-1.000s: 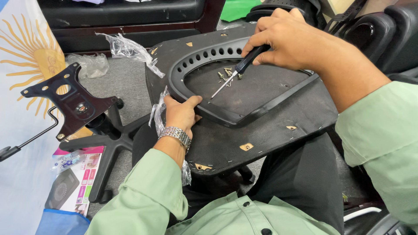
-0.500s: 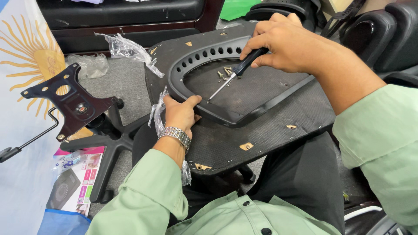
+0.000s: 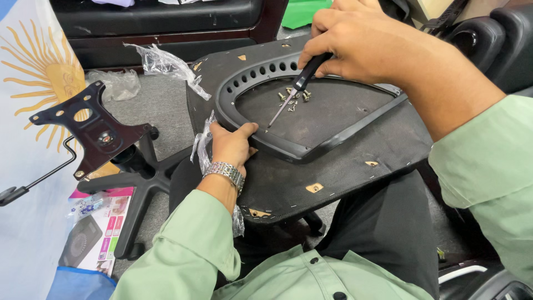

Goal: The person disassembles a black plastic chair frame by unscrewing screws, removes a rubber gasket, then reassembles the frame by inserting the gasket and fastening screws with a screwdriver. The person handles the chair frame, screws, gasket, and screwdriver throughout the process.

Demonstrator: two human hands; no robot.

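Right hand (image 3: 355, 41) holds screwdriver (image 3: 294, 91) over screws (image 3: 293, 99); left hand (image 3: 230, 145) steadies armrest frame (image 3: 277, 147)

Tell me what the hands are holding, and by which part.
Right hand grips a screwdriver by its black handle; left hand holds the black plastic frame at its near rim.
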